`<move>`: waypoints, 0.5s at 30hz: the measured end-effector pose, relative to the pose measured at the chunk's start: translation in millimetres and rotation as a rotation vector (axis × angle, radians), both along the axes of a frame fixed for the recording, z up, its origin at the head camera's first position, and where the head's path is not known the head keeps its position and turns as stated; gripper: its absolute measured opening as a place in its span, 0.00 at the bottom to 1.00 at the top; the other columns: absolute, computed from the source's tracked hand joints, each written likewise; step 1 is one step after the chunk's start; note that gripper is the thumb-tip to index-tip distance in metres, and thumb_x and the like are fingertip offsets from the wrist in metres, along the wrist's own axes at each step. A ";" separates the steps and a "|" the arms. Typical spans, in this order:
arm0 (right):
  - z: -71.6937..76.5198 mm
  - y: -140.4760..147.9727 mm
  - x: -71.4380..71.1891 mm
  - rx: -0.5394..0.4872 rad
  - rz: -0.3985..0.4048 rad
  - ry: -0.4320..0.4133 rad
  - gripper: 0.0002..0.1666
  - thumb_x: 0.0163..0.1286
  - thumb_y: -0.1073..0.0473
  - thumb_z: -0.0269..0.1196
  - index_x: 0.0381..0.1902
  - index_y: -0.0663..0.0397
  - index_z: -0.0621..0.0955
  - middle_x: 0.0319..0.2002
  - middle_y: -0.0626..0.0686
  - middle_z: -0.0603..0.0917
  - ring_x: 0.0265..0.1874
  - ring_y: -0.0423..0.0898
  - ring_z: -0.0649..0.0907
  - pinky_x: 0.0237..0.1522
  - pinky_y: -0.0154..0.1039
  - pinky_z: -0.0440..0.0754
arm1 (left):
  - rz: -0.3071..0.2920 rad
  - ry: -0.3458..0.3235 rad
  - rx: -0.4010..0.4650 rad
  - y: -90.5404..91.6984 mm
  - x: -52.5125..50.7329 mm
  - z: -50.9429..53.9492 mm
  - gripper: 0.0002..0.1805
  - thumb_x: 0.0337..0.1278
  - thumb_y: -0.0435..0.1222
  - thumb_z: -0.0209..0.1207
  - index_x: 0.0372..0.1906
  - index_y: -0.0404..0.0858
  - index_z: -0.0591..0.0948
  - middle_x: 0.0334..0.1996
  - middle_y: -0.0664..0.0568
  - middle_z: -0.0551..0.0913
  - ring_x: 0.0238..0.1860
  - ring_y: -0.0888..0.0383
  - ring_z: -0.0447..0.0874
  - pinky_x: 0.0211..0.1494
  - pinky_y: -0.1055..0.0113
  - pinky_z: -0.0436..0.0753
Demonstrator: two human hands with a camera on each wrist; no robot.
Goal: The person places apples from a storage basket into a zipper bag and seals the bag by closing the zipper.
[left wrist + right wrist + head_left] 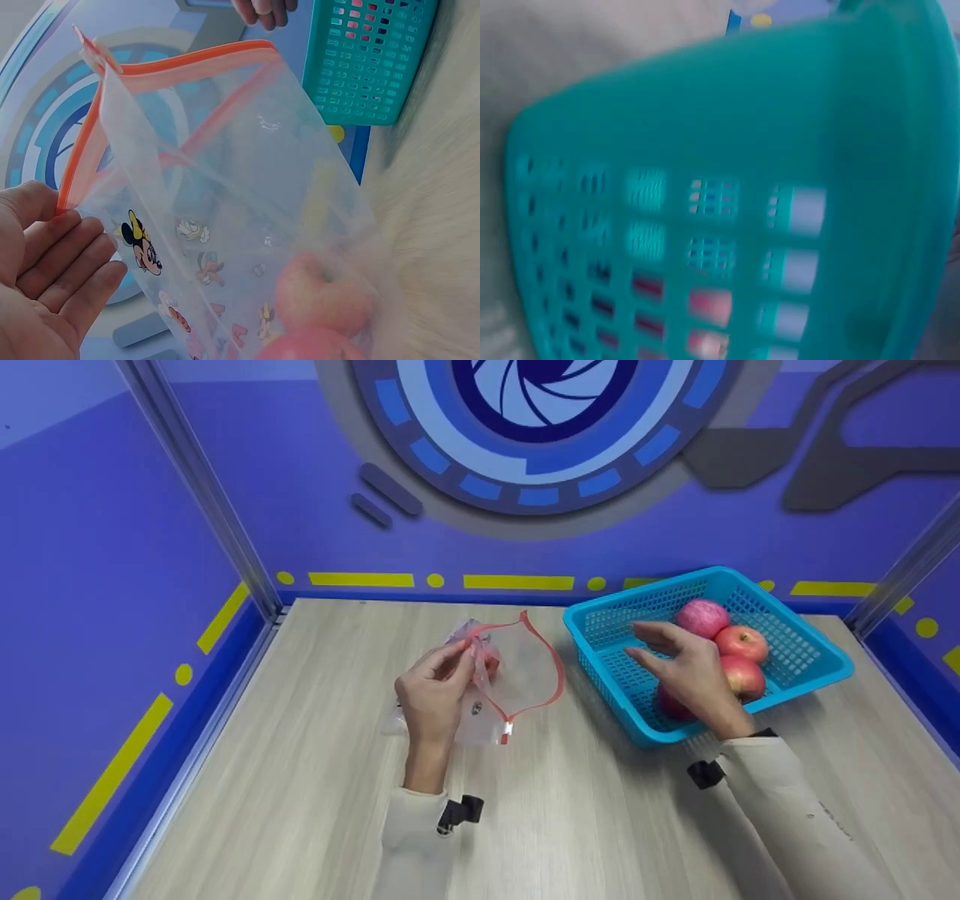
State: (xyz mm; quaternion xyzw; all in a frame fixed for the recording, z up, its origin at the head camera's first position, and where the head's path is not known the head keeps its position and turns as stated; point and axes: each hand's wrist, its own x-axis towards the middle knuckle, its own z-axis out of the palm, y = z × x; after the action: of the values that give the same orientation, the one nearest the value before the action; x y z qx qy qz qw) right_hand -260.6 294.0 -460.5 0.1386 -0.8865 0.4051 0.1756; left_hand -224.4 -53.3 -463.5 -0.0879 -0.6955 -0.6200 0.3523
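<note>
My left hand (433, 690) pinches the orange-red rim of a clear zip bag (529, 667) between thumb and fingers. The bag's mouth gapes to the right, and a slider (507, 731) hangs at its near corner. In the left wrist view, cartoon prints mark the plastic, and a pinkish apple (322, 296) and a redder apple (311, 348) lie at the bottom. Above a blue plastic basket (615, 690) my right hand (690, 671) hovers, thumb and fingers apart, holding nothing. Beneath and beside it sit several red apples (703, 619), one partly hidden by the hand.
Pale wood-grain table (315, 780) spreads under the bag and basket. Blue panels (247, 495) with yellow marks close off the back and sides, joined by metal posts (217, 510). The basket's perforated wall (705, 97) fills most of the right wrist view, which is blurred.
</note>
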 end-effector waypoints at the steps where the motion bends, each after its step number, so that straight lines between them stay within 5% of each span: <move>1: -0.5 3.8 0.9 -0.005 0.002 -0.015 0.28 0.72 0.55 0.74 0.66 0.58 0.83 0.61 0.58 0.87 0.59 0.57 0.86 0.57 0.33 0.82 | 0.000 -0.004 -0.002 -0.1 0.6 0.0 0.09 0.61 0.28 0.74 0.46 0.33 0.92 0.42 0.49 0.92 0.43 0.54 0.92 0.49 0.59 0.89; 6: -0.9 21.5 4.7 0.023 -0.011 -0.076 0.34 0.71 0.51 0.75 0.69 0.61 0.79 0.64 0.61 0.84 0.63 0.61 0.83 0.60 0.33 0.80 | 0.004 -0.015 -0.005 -0.6 1.9 0.3 0.09 0.62 0.30 0.74 0.47 0.33 0.92 0.42 0.49 0.92 0.43 0.55 0.92 0.49 0.59 0.89; 10: -0.4 32.1 6.0 0.081 -0.012 -0.130 0.40 0.71 0.49 0.75 0.73 0.61 0.76 0.68 0.63 0.80 0.66 0.64 0.80 0.63 0.59 0.78 | 0.009 -0.008 -0.009 -1.3 1.2 -0.5 0.09 0.62 0.30 0.74 0.47 0.33 0.92 0.42 0.49 0.92 0.42 0.55 0.92 0.48 0.61 0.89; 15: -0.8 42.2 8.2 0.108 -0.014 -0.160 0.43 0.69 0.49 0.76 0.73 0.64 0.74 0.69 0.67 0.78 0.67 0.68 0.78 0.63 0.64 0.77 | 0.003 0.001 -0.001 -1.7 0.7 -0.6 0.09 0.63 0.30 0.73 0.47 0.33 0.92 0.43 0.49 0.92 0.42 0.54 0.92 0.48 0.60 0.89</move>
State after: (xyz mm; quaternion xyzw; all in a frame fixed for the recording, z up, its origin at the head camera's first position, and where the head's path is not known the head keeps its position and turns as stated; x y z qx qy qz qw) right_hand -252.5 336.2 -461.3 0.1088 -0.9192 0.3652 0.0996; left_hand -223.7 -55.0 -464.1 -0.0874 -0.6958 -0.6190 0.3537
